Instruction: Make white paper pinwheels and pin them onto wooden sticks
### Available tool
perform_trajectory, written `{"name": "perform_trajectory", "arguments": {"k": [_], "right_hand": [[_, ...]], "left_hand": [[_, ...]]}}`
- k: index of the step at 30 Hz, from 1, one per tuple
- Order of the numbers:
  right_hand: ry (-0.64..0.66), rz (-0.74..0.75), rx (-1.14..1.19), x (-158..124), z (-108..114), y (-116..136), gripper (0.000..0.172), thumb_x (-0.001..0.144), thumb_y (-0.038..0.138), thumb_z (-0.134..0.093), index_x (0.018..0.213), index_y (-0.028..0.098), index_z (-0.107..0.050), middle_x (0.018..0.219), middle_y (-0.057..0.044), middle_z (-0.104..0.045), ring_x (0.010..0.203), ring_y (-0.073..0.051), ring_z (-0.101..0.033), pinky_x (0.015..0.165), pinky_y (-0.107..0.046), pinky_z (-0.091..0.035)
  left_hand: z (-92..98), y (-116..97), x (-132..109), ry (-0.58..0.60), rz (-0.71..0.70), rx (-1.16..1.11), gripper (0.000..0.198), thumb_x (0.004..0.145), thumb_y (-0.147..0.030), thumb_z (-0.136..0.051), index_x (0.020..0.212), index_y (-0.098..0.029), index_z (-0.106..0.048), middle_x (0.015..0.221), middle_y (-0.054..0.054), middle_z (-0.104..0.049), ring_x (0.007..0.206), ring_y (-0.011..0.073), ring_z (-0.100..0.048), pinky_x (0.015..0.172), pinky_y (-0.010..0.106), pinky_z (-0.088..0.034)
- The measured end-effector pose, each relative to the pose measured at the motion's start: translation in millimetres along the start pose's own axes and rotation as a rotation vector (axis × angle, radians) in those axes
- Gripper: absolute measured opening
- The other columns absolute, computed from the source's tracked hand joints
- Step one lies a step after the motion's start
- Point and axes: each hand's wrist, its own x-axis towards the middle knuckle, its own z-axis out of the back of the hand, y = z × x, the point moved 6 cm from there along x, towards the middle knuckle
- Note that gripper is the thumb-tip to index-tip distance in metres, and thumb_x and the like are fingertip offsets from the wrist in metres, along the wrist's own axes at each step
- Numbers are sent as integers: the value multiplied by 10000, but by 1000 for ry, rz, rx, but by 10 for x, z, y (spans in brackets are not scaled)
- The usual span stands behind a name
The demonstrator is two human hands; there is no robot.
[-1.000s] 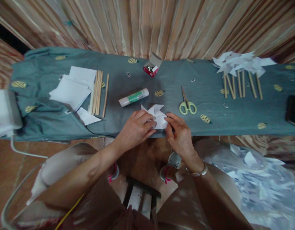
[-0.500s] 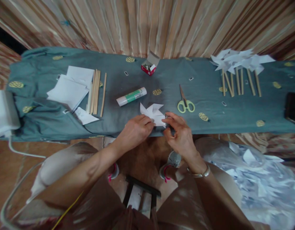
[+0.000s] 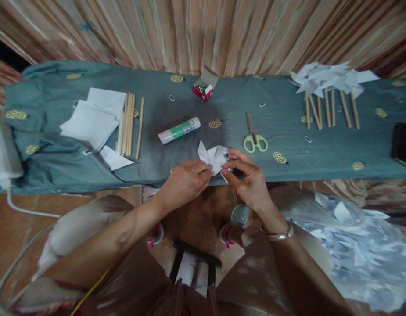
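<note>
A white paper pinwheel [image 3: 215,159] lies near the front edge of the cloth-covered table, some of its points folded in and others sticking up. My left hand [image 3: 192,176] presses and pinches it near the centre with closed fingers. From the right side, my right hand [image 3: 247,175] grips another part of the paper between thumb and fingers. Behind the pinwheel a glue stick [image 3: 179,130] with a green label lies at a slant. Green-handled scissors [image 3: 253,138] rest to the right, blades pointing away from me.
Wooden sticks [image 3: 128,127] and white paper squares [image 3: 94,123] lie at left. A small red box [image 3: 203,91] of metal pins stands open at the back. Several finished pinwheels [image 3: 331,81] are at back right. A plastic bag [image 3: 357,254] of paper pieces sits below right; a phone [image 3: 403,145] is far right.
My right hand has brought a flap of the paper inward, so the pinwheel looks more curled and turned. My left hand stays at its centre. The view has shifted slightly.
</note>
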Motion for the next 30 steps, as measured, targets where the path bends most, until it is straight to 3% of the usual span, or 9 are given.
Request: {"name": "perform_trajectory", "arguments": {"k": [10, 16, 30], "right_hand": [[32, -6, 57, 36, -72, -13, 57, 823, 254, -648, 820, 233, -701, 1326, -93, -571, 1171, -248, -583, 1042, -486, -437], [7, 24, -42, 43, -103, 4, 85, 841, 256, -625, 820, 223, -700, 1336, -98, -569, 1177, -266, -576, 1036, -489, -440], [-33, 76, -176, 46, -174, 24, 79, 858, 283, -624, 873, 238, -687, 1361, -80, -557, 1217, -276, -541, 1046, -513, -431]], "left_hand": [[-5, 15, -9, -10, 15, -25, 250, 974, -187, -439, 931, -109, -672, 889, 76, -700, 805, 172, -638, 726, 298, -552], [-12, -4, -42, -23, 14, -15, 231, 985, -208, -425, 1067, -134, -627, 932, 65, -701, 833, 169, -645, 766, 311, -552], [-57, -12, -35, 23, -10, -75, 154, 952, -146, -486, 970, -122, -637, 936, 68, -673, 878, 178, -609, 781, 293, -548]]}}
